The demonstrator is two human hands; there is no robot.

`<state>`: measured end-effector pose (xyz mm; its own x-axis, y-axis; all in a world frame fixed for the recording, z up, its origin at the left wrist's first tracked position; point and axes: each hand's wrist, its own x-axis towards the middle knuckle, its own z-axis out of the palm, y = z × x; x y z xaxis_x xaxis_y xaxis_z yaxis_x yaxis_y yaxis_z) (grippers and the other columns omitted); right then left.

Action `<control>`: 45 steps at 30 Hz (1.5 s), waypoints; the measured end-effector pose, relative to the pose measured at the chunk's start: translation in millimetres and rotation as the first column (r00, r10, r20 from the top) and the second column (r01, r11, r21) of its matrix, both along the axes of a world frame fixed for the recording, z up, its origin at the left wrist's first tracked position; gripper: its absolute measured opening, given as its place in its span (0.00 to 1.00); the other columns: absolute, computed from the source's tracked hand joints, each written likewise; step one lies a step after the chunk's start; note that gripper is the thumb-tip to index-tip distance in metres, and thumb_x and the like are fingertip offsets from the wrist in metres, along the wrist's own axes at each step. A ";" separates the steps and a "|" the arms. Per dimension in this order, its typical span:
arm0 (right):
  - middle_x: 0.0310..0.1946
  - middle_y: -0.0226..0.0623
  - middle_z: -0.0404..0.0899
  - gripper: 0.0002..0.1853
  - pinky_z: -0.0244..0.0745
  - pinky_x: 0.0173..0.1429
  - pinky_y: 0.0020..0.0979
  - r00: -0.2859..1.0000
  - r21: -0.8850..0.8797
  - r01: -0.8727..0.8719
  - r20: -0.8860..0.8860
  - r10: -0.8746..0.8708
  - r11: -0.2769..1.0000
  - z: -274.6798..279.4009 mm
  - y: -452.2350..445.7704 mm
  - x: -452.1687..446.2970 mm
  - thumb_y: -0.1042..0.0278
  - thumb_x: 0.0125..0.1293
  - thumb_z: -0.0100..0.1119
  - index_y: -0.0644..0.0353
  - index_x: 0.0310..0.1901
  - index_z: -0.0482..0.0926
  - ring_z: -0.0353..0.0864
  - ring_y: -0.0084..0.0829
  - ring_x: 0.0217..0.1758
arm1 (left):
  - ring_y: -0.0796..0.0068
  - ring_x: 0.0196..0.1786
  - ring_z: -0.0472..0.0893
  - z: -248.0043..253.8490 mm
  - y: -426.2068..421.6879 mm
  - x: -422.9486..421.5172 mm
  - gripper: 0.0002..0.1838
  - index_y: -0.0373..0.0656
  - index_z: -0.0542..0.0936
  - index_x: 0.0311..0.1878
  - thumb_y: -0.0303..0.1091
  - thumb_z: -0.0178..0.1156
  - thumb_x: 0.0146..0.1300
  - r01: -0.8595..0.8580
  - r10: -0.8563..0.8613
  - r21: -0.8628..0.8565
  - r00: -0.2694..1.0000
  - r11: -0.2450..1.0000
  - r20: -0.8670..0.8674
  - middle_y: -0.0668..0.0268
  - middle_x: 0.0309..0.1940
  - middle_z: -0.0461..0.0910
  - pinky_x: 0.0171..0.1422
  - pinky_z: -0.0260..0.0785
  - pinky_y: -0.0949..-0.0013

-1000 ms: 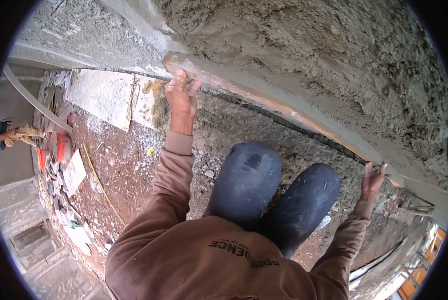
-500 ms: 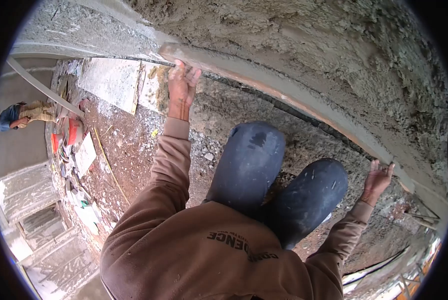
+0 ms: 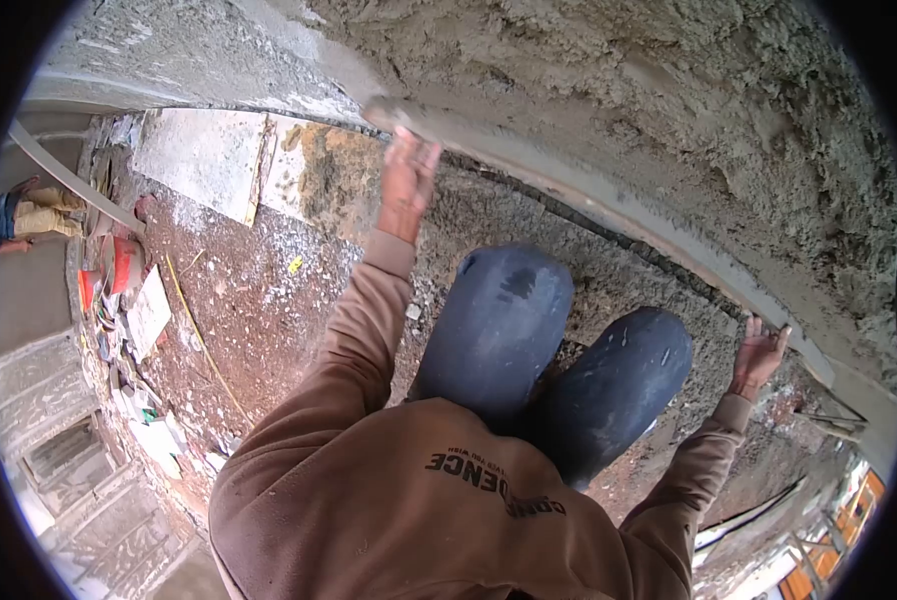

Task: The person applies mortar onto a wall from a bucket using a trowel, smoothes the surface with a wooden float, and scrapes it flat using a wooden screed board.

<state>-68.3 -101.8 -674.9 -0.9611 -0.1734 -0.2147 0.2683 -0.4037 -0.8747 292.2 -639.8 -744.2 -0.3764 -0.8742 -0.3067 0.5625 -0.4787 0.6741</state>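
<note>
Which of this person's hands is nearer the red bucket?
Left. The left hand, near one end of the straightedge, has the bucket off to its left; the right hand, near the other end, is farther.

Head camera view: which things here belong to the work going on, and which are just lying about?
Seemingly part of the work:
Long bar, against the wall
Left hand and right hand, both at the bar
Rough grey wall

Probably just lying about:
Yellow strip
White panel
Red container
</note>
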 end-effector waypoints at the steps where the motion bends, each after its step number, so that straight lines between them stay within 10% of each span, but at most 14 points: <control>1: 0.52 0.42 0.78 0.17 0.80 0.55 0.44 1.000 0.001 -0.001 -0.027 0.001 1.000 14.1 -13.9 10.2 0.55 0.77 0.47 0.58 0.57 0.71 0.79 0.40 0.48 | 0.62 0.57 0.78 40.0 -15.9 7.2 0.25 0.33 0.66 0.64 0.38 0.57 0.71 -0.021 0.024 -0.068 0.999 0.997 0.039 0.55 0.57 0.74 0.62 0.78 0.62; 7: 0.54 0.43 0.76 0.20 0.80 0.57 0.44 0.998 0.053 0.042 -0.044 -0.040 0.998 51.4 -47.0 31.9 0.55 0.77 0.48 0.59 0.61 0.66 0.79 0.40 0.49 | 0.60 0.47 0.81 86.0 -51.6 33.0 0.29 0.30 0.69 0.58 0.42 0.67 0.64 -0.076 0.093 -0.136 0.988 0.988 0.120 0.54 0.48 0.74 0.54 0.83 0.62; 8: 0.54 0.41 0.75 0.21 0.80 0.57 0.43 0.998 0.083 0.059 -0.037 -0.056 0.995 56.2 -50.7 33.7 0.56 0.76 0.49 0.59 0.63 0.64 0.78 0.39 0.48 | 0.60 0.56 0.77 92.5 -41.5 28.9 0.32 0.27 0.64 0.63 0.43 0.62 0.68 -0.066 0.099 -0.154 0.971 0.986 0.217 0.49 0.61 0.69 0.61 0.78 0.61; 17: 0.55 0.38 0.74 0.21 0.79 0.57 0.42 0.996 0.086 0.087 -0.003 -0.087 0.992 23.6 17.3 -15.0 0.56 0.75 0.51 0.56 0.63 0.66 0.77 0.38 0.47 | 0.65 0.44 0.82 40.1 14.7 -11.8 0.17 0.30 0.75 0.52 0.32 0.63 0.67 -0.014 0.015 -0.045 1.000 0.999 0.007 0.55 0.44 0.78 0.46 0.85 0.64; 27: 0.55 0.39 0.73 0.20 0.79 0.60 0.42 0.995 0.013 0.097 0.002 -0.097 0.995 65.1 -65.0 42.3 0.56 0.77 0.49 0.58 0.63 0.65 0.75 0.37 0.49 | 0.68 0.37 0.82 160.6 -62.3 29.2 0.16 0.30 0.75 0.44 0.33 0.67 0.63 -0.187 0.207 -0.322 0.978 0.928 0.030 0.56 0.39 0.79 0.40 0.85 0.66; 39: 0.58 0.39 0.71 0.19 0.74 0.65 0.44 0.988 -0.006 0.151 0.002 -0.151 0.988 38.6 28.7 -25.0 0.56 0.77 0.49 0.58 0.61 0.68 0.72 0.37 0.54 | 0.71 0.34 0.83 126.4 19.8 -20.6 0.09 0.30 0.77 0.46 0.26 0.60 0.67 -0.119 0.137 -0.220 0.988 0.968 0.071 0.58 0.35 0.81 0.38 0.86 0.70; 45: 0.45 0.36 0.78 0.16 0.80 0.58 0.39 0.988 -0.045 0.147 -0.043 -0.148 0.988 79.1 -22.6 12.4 0.57 0.76 0.52 0.59 0.56 0.72 0.76 0.30 0.39 | 0.71 0.36 0.83 158.9 -32.1 2.8 0.11 0.34 0.76 0.45 0.27 0.64 0.62 -0.195 0.204 -0.371 0.979 0.908 -0.017 0.62 0.34 0.81 0.43 0.85 0.65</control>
<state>-56.0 -124.3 -595.7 -0.9856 -0.0370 -0.1652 0.1629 -0.4725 -0.8661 295.0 -671.9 -585.4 -0.1793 -0.9827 0.0463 0.6034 -0.0727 0.7941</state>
